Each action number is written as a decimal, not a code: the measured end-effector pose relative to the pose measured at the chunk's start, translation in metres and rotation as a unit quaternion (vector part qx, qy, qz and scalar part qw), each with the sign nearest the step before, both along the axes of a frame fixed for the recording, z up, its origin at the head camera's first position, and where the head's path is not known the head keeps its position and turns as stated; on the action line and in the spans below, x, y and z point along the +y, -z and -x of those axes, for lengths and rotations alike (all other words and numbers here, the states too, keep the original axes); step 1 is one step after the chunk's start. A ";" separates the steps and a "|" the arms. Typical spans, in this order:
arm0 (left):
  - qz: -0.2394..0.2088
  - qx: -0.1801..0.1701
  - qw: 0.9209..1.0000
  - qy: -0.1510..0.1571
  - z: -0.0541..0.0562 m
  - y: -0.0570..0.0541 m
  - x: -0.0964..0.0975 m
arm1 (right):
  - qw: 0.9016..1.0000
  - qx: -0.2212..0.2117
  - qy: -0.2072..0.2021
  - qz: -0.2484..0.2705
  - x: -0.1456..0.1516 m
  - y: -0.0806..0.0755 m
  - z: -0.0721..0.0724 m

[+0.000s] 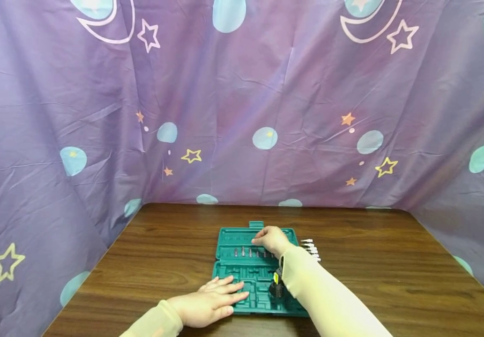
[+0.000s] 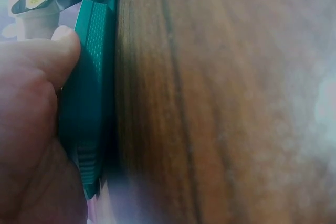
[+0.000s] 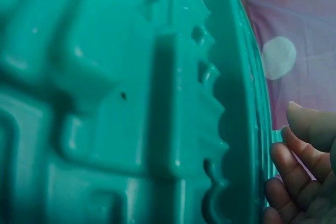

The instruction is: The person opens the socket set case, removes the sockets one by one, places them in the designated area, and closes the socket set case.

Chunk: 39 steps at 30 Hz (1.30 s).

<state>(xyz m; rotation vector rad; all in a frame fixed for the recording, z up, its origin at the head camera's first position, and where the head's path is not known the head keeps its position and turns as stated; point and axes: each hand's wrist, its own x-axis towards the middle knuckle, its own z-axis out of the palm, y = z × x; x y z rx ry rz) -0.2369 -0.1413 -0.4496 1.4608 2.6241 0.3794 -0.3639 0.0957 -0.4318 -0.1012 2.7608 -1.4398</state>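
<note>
A green plastic case (image 1: pixel 248 310) lies unfolded on the table, its recessed trays facing up. My left hand (image 1: pixel 208 303) rests on the near left part of it with fingers spread. In the left wrist view, the thumb (image 2: pixel 65 38) lies along the case's side (image 2: pixel 89 98). Over the far half, my right hand (image 1: pixel 272 238) hovers with thumb and fingertips close together. The right wrist view shows its fingers (image 3: pixel 291 171) bent beyond the case edge; whether something small sits between them is hidden. A row of small metal bits (image 1: pixel 243 251) stands in the far half, below that hand.
Several white-and-metal pieces (image 1: pixel 310 249) lie just right of the case on the brown wooden table (image 1: pixel 174 248). A purple patterned cloth (image 1: pixel 242 103) hangs behind and at both sides. A dark strapped device (image 1: pixel 276 284) is on the right wrist, above the near tray.
</note>
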 end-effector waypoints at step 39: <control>-0.008 -0.015 0.999 -0.040 0.029 0.003 -0.002 | 0.984 -0.066 0.118 -0.117 0.019 -0.004 -0.005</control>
